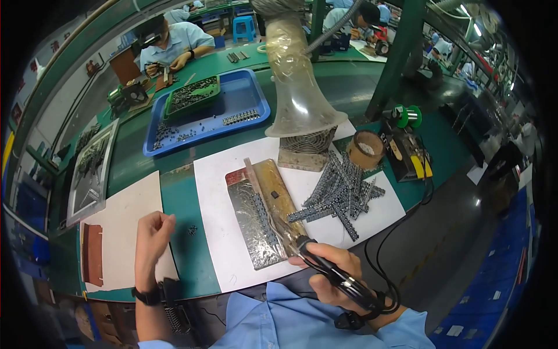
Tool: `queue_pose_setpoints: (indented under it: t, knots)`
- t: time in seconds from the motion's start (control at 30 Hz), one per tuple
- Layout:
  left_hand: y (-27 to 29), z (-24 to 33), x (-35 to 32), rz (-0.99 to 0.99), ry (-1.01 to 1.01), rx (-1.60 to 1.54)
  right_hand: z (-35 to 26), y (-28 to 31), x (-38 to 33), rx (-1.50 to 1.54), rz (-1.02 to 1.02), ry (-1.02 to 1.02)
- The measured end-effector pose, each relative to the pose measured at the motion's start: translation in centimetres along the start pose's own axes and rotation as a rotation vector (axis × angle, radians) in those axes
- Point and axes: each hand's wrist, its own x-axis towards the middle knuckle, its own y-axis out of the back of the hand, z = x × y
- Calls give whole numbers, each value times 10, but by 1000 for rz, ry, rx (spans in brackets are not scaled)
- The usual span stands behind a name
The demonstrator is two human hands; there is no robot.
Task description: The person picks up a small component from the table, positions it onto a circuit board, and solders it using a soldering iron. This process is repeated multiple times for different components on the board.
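Observation:
My right hand (337,273) is wrapped round the black handle of a corded soldering iron (343,285). Its metal end reaches onto a flat work fixture (258,232), which has a silvery plate on one side and a worn brownish block on the other. Along the fixture lies a row of small dark parts (263,218), and a single small black piece (275,195) rests on the brownish block. Away to the left, my left hand (152,238) is raised near the mat with its fingers curled in; what they hold, if anything, is hidden.
Dark metal strips (343,189) are heaped right of the fixture on white paper (212,203). Beyond stand a fan (308,139) under a clear extraction hood (302,110), a round brown container (365,149), a green wire spool (407,116) and a blue tray (203,128). Someone works opposite.

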Motion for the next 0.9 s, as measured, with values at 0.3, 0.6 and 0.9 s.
queue_pose_setpoints:
  t: [0.3, 0.6, 0.9]
  knots:
    - [-50, 13, -70, -418, 208, -805, 19, -110, 13, -106, -209, -57]
    - [-7, -99, -45, -649, 191, -1188, 31, -237, 15, -168, -164, -174]
    - [7, -125, -29, -642, 321, -1288, 54, -263, 30, -175, -141, -55]
